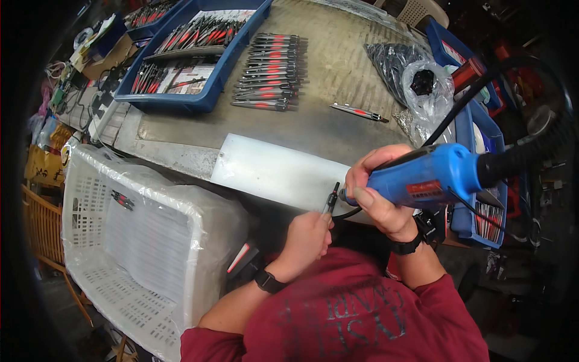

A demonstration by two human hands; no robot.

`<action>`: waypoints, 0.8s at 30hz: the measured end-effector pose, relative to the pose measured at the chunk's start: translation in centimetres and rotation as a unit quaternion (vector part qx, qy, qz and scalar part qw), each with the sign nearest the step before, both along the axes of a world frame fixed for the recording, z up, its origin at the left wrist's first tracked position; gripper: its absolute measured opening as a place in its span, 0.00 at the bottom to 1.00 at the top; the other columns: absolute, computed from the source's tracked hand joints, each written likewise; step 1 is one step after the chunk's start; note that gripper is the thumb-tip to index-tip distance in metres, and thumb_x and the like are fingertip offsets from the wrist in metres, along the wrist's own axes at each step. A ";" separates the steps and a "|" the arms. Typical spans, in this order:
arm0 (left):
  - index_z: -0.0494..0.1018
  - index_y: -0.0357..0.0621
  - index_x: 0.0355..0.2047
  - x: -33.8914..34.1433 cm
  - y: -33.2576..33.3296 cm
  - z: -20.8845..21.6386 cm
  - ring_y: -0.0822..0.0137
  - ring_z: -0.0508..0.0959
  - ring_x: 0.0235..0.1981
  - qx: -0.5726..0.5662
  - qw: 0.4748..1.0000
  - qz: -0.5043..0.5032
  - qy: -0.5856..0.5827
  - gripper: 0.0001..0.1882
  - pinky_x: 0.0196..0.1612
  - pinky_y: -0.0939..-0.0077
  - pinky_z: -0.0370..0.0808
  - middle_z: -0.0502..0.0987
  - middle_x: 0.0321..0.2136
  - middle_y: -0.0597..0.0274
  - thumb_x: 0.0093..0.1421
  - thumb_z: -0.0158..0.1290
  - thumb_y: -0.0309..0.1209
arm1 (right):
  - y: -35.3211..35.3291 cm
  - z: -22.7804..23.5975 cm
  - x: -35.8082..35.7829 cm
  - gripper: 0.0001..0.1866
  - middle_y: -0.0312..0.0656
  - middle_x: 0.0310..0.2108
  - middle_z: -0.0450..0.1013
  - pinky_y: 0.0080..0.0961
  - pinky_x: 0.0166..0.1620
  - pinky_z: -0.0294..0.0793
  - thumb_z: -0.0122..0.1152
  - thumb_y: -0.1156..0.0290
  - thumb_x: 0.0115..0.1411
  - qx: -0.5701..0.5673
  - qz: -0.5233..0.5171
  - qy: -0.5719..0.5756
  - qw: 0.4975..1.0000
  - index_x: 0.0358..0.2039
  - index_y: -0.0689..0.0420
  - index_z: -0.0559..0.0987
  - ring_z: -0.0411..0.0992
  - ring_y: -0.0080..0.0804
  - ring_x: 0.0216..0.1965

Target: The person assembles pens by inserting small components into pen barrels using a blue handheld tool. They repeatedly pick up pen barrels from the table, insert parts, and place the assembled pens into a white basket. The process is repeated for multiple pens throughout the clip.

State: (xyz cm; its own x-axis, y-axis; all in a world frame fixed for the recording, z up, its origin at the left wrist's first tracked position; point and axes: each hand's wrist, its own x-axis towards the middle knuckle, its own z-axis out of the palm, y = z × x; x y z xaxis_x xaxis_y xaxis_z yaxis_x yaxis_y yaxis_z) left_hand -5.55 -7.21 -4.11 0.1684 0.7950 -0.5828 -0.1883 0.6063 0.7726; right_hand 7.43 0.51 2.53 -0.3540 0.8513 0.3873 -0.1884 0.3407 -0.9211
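Observation:
My left hand (307,238) is closed around a slim pen-shaped tool (332,198), its dark end pointing up and away from me. My right hand (383,202) grips a blue electric screwdriver (422,175) with a black cable. The screwdriver's tip meets or nearly meets the side of the pen-shaped tool; contact is hard to make out. Beneath both hands lies a long white block (274,172) at the bench's near edge. Beyond it, a single grey, red and black pen-shaped tool (360,112) rests on the bench, and a stacked row of similar tools (271,75) lies farther left.
A blue tray (208,99) with many such tools stands at the far left. Nearer, a white plastic basket (196,232) lined with clear film holds a few. Bags of black parts (389,66) and blue bins (467,223) line the right side, where the screwdriver cable loops.

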 end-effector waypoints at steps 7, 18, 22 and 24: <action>0.68 0.37 0.27 0.0 -0.1 0.2 0.79 0.63 0.09 0.002 1.000 -0.005 0.013 0.14 0.11 0.86 0.59 0.67 0.12 0.69 0.63 0.41 0.34 | -0.5 0.0 -0.6 0.23 0.41 0.23 0.65 0.28 0.29 0.68 0.64 0.75 0.45 -0.034 -0.024 0.039 0.998 0.40 0.57 0.63 0.65 0.30 0.23; 0.69 0.38 0.27 -0.1 -0.1 0.2 0.80 0.63 0.09 -0.004 1.000 -0.001 -0.005 0.13 0.11 0.87 0.59 0.67 0.12 0.69 0.64 0.41 0.34 | -0.1 -0.6 -0.8 0.20 0.37 0.25 0.68 0.20 0.31 0.68 0.62 0.81 0.44 -0.066 -0.016 0.099 0.993 0.39 0.59 0.66 0.68 0.23 0.27; 0.69 0.38 0.27 -0.1 0.0 0.3 0.80 0.63 0.09 -0.008 1.000 -0.001 0.002 0.13 0.11 0.86 0.59 0.67 0.12 0.69 0.64 0.41 0.34 | -0.1 -0.5 -0.8 0.20 0.37 0.26 0.68 0.20 0.31 0.68 0.62 0.80 0.45 -0.062 -0.022 0.072 0.995 0.39 0.59 0.67 0.68 0.22 0.28; 0.69 0.38 0.26 -0.1 0.0 0.3 0.80 0.63 0.09 -0.008 1.000 -0.001 -0.002 0.14 0.11 0.86 0.59 0.67 0.12 0.69 0.64 0.41 0.34 | -0.2 -0.5 -0.9 0.21 0.40 0.25 0.66 0.25 0.30 0.68 0.61 0.78 0.46 -0.020 -0.041 0.003 0.999 0.40 0.58 0.64 0.66 0.27 0.25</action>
